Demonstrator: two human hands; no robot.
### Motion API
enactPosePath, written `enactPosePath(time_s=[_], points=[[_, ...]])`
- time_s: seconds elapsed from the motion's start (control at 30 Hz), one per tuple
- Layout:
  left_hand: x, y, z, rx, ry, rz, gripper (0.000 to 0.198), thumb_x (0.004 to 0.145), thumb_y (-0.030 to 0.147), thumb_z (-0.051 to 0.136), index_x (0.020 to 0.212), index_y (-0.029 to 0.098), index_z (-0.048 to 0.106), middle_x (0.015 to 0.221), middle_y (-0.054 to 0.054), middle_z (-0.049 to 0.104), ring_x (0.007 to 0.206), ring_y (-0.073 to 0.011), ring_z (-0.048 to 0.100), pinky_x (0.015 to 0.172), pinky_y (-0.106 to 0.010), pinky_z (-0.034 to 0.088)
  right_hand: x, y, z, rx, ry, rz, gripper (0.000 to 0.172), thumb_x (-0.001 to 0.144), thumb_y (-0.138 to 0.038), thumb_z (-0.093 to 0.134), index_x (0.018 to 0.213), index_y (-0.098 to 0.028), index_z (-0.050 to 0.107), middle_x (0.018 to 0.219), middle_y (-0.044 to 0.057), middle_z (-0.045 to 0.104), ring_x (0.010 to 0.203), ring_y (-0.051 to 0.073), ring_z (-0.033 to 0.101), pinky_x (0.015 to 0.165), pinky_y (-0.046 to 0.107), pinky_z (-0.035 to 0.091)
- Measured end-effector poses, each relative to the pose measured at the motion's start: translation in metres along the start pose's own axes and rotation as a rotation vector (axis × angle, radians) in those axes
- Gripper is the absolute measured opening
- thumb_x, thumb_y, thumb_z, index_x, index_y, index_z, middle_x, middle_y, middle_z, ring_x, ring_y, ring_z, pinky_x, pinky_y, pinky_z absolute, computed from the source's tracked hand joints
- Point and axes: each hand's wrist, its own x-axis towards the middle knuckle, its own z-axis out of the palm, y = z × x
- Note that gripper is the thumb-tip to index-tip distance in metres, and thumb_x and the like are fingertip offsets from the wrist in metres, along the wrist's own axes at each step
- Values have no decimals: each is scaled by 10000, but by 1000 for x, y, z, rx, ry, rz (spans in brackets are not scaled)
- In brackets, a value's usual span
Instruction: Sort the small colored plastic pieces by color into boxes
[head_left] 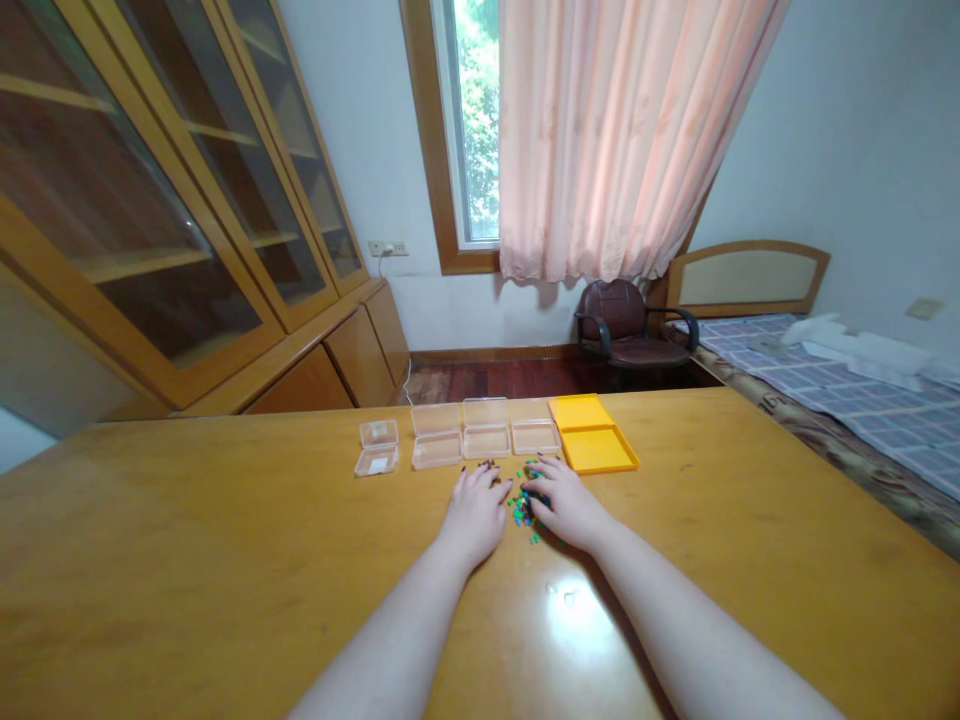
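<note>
Several tiny green, blue and dark pieces lie in a loose pile on the wooden table, too small to name by kind. My right hand rests over the pile's right side, fingers spread and touching some of the pieces. Just left of the pile, my left hand lies palm down with its fingers apart. A few brown pieces show by its fingertips. Beyond the hands, clear plastic boxes stand in a row with their lids up. An open yellow case sits at the row's right end.
A smaller clear box with a white slip inside stands open at the row's left. The wooden table has its far edge just behind the boxes. Past it are an office chair, a bed and a glass-fronted cabinet.
</note>
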Motion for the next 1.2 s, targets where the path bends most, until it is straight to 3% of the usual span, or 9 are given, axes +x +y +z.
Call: enactPosePath(time_s=[0.23,0.5,0.8,1.1,1.2], points=[[-3,6,-4,-37,10,148,381,763,136,486,1081,304,612,1245,-21,520,1218,-216,368,1075,-466,189,2,2,2,-7,39,27,310,768,-204,490,1043,-194,634,1222,91,541,1203,237,402,1027,428,297],[0,-1,1,-5,4,20,456,757,136,460,1191,251,540,1290,-59,482,1236,-229,350,1063,-463,216,1,2,2,-22,25,13,302,761,-185,481,1009,-205,651,1206,76,554,1209,234,393,1036,423,284],[0,0,0,28,1,23,373,774,163,458,1109,250,599,1276,-55,496,1243,-245,336,1065,-472,194,-2,-1,3,-31,-78,68,397,790,-328,514,1181,-264,551,1351,81,419,1289,294,269,1043,524,184],[1,-1,2,45,12,-22,446,782,184,460,1222,241,509,1318,-76,447,1267,-247,296,1069,-469,174,-1,1,3,-24,-29,58,328,792,-296,512,1103,-242,599,1282,71,492,1272,276,297,1046,505,194],[1,-1,3,62,-2,-15,397,785,196,455,1164,248,559,1313,-75,452,1269,-260,292,1066,-476,172,-1,3,5,-32,-26,59,347,790,-306,518,1125,-246,588,1294,76,479,1271,285,297,1043,520,188]])
